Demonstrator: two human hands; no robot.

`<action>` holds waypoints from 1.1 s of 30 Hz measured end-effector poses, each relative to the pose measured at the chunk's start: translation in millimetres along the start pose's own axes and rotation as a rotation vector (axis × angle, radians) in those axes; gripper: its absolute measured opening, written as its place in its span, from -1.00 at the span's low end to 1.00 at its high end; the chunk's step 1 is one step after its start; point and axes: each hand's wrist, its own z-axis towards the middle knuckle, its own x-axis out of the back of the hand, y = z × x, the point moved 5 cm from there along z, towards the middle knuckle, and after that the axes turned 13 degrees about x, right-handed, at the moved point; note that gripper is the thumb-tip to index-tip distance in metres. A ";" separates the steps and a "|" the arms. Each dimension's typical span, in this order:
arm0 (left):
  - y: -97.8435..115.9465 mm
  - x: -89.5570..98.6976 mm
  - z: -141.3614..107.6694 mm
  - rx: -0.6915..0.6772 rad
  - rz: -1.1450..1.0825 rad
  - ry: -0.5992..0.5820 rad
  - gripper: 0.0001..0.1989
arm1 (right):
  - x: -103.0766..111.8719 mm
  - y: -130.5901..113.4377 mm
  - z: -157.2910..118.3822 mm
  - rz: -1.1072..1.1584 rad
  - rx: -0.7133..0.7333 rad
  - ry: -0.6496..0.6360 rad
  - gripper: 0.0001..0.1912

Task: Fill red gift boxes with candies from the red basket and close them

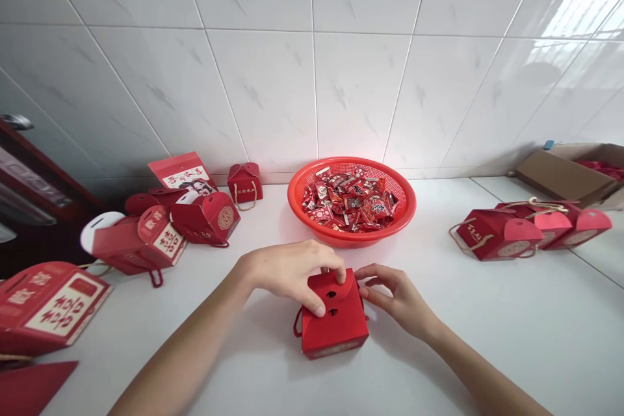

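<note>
A small red box (335, 331) with a dark red cord stands on the white table in front of me, its top flaps with round holes folded inward. My left hand (297, 273) reaches over it, thumb and fingers pressing the flaps from either side. At the box's right side is my right hand (397, 299), thumb and fingertips close together by the cord; what they hold, if anything, is too small to make out. Just beyond the box, a red plastic basket (294, 198) contains many small wrapped packets (353, 201).
Several red boxes (141, 240) with cord handles stand at the left. On the right are more red boxes (502, 234), and behind them an open cardboard box (560, 172) with red items. A tiled wall (361, 91) rises at the back.
</note>
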 end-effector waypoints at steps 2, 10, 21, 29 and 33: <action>0.8 -0.8 0.2 -0.002 -0.001 -0.010 -0.62 | 0.3 -1.9 -1.4 -0.063 0.012 0.004 -0.71; 1.7 -3.2 -0.6 0.004 0.012 -0.028 -0.61 | 0.1 -0.8 -4.7 -0.100 0.017 0.024 -0.77; 2.4 -3.2 -2.3 0.031 0.005 -0.033 -0.60 | 8.2 -8.4 -8.1 -0.097 -0.012 0.051 -0.85; 2.8 -3.2 -2.1 0.031 0.000 -0.024 -0.60 | 7.5 -6.2 -6.5 -0.054 -0.022 0.037 -0.83; 3.3 -3.2 -2.1 0.040 0.006 -0.023 -0.60 | 4.3 -5.0 -6.4 -0.031 -0.036 0.020 -0.76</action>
